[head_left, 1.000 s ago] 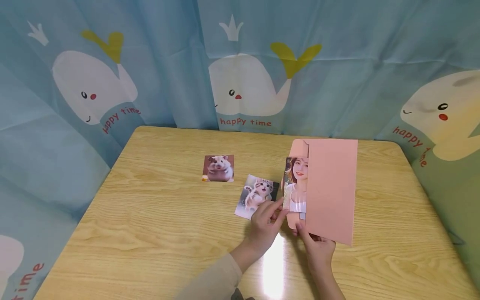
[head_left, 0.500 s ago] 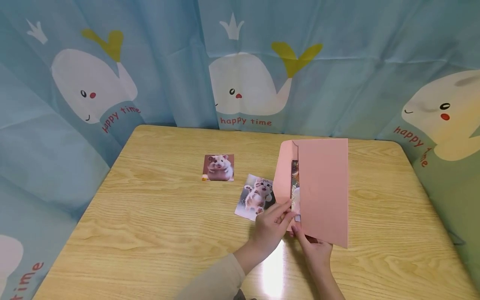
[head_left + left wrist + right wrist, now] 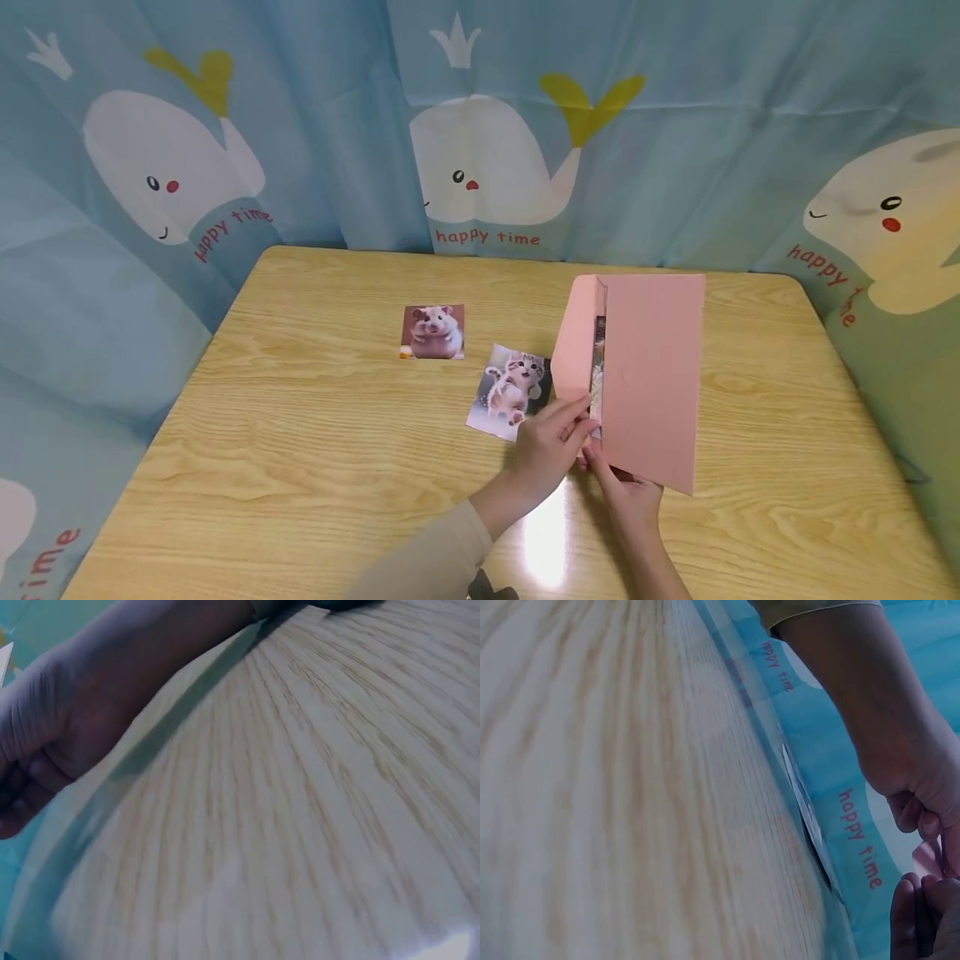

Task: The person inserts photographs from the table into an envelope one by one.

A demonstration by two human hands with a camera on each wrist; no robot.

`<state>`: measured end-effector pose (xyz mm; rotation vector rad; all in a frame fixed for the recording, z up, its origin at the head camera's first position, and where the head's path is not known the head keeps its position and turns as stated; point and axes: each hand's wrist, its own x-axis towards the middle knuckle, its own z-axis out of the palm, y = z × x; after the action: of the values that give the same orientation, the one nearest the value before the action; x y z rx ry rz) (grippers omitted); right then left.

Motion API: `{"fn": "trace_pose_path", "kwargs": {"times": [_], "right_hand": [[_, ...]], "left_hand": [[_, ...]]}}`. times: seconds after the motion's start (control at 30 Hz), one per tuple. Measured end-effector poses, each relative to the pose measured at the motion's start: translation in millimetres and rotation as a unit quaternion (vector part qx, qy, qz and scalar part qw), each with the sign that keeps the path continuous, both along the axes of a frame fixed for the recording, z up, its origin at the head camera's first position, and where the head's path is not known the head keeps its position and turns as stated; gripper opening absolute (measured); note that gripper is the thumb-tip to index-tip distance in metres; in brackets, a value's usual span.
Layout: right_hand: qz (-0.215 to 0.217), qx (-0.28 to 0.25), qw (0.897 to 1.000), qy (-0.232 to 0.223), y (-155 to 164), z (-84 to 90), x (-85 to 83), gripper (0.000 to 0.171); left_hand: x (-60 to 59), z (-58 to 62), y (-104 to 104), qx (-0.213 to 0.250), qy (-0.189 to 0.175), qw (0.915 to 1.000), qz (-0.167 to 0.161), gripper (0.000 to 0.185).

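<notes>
A pink envelope (image 3: 651, 379) stands tilted over the right half of the table in the head view, its flap (image 3: 573, 337) folded out to the left. My right hand (image 3: 628, 504) grips its lower edge, thumb on the near face. At the envelope's mouth my left hand (image 3: 546, 446) pinches the edge of a photo (image 3: 597, 371). Only a narrow strip of that photo shows; the rest is hidden inside the envelope. Both hands meet at the bottom corner, and the right wrist view catches their fingers (image 3: 919, 814) close to a bit of pink paper.
A kitten picture (image 3: 513, 392) lies just left of the envelope, its lower edge close to the left hand. Farther left is a hamster picture (image 3: 432, 332). The wooden table (image 3: 300, 433) ends at a blue curtain (image 3: 330, 125) printed with whales.
The photo of a person has slid rightward into the envelope, from mostly visible to a thin strip. My left hand has moved right with it. The envelope has shifted slightly left and turned a little.
</notes>
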<state>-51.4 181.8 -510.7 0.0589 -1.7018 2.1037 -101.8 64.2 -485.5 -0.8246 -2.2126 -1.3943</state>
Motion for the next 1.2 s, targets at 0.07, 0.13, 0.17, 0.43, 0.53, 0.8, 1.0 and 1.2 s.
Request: {"fn": "trace_pose_path", "kwargs": {"times": [0.07, 0.13, 0.17, 0.43, 0.53, 0.8, 1.0, 1.2], "right_hand": [[-0.012, 0.001, 1.000, 0.007, -1, 0.8, -0.8, 0.021], [-0.031, 0.010, 0.999, 0.009, -1, 1.2, -1.6, 0.023], [-0.041, 0.013, 0.999, 0.011, -1, 1.2, -2.1, 0.025], [-0.070, -0.011, 0.997, -0.026, -3, 3.9, -3.2, 0.036], [-0.074, -0.010, 0.996, -0.043, -3, 4.2, -3.2, 0.035], [-0.052, -0.037, 0.996, -0.055, -4, 2.0, 0.3, 0.034], [-0.028, -0.001, 0.997, -0.079, -5, 0.9, 0.6, 0.030], [-0.028, -0.034, 0.996, -0.076, -6, 1.2, 2.0, 0.021]], "left_hand": [[0.2, 2.7, 1, -0.019, -0.014, 0.9997, 0.002, 0.032], [0.8, 5.0, 2, -0.042, -0.018, 0.9989, 0.009, 0.032], [1.4, 5.8, 2, -0.057, -0.015, 0.9982, 0.015, 0.033], [4.8, 6.2, 7, -0.101, 0.009, 0.9940, 0.040, 0.035], [4.1, 6.0, 7, -0.091, 0.009, 0.9952, 0.035, 0.034], [4.1, 5.9, 3, -0.094, -0.027, 0.9951, 0.017, 0.032], [0.0, 16.2, 2, 0.095, -0.268, 0.9575, -0.049, 0.037], [-0.6, 21.9, 0, 0.177, -0.331, 0.9261, -0.039, 0.037]]}}
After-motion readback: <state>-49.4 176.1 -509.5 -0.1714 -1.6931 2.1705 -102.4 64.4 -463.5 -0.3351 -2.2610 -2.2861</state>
